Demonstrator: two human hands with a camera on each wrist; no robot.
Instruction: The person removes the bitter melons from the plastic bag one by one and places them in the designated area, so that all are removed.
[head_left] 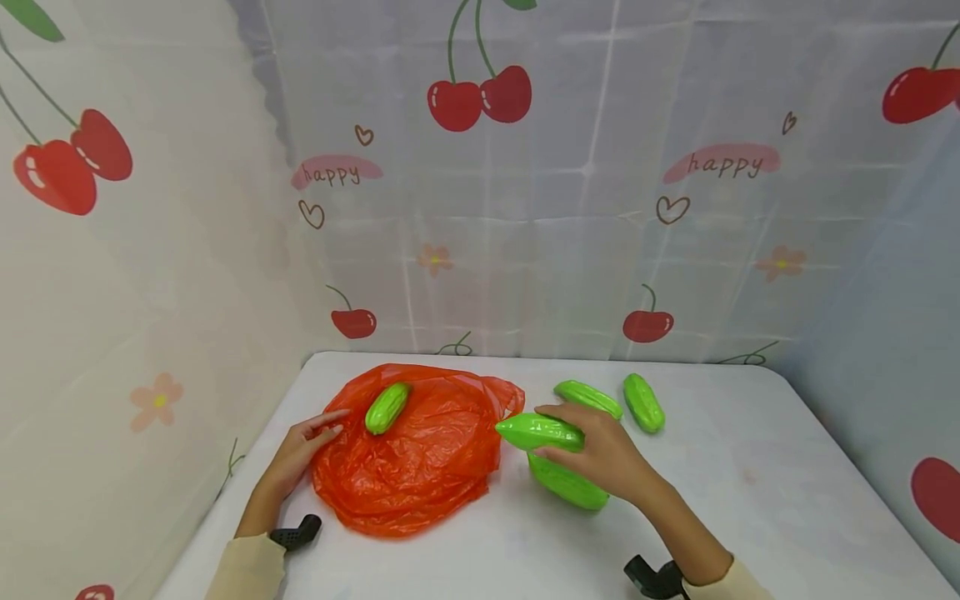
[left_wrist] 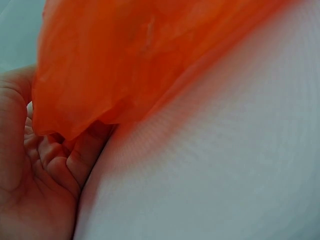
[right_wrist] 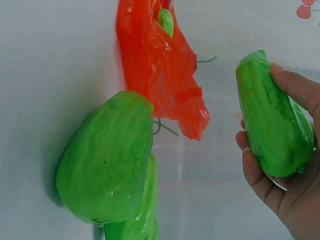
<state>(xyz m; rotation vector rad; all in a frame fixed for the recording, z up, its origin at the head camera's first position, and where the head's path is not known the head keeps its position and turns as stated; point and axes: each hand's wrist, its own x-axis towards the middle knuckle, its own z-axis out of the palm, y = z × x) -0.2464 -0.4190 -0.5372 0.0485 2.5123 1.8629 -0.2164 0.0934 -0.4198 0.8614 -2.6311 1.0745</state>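
Note:
A red plastic bag [head_left: 420,475] lies spread on the left part of the white table, one green gourd [head_left: 387,408] on top of it. At the bag's left edge my left hand [head_left: 296,454] holds the film; the left wrist view shows curled fingers [left_wrist: 55,160] against the orange-red plastic [left_wrist: 115,65]. My right hand [head_left: 600,446] grips a shiny, ridged green gourd [head_left: 536,432], lifted clear of the table between thumb and fingers, its narrow end toward the bag. Beneath it another green gourd [head_left: 567,482] rests on the table.
Two more green gourds lie farther back on the right, one slanting gourd [head_left: 587,398] behind my right hand and one gourd [head_left: 643,403] beside it. A cherry-printed curtain [head_left: 525,242] hangs behind the white table [head_left: 750,467] and along both sides.

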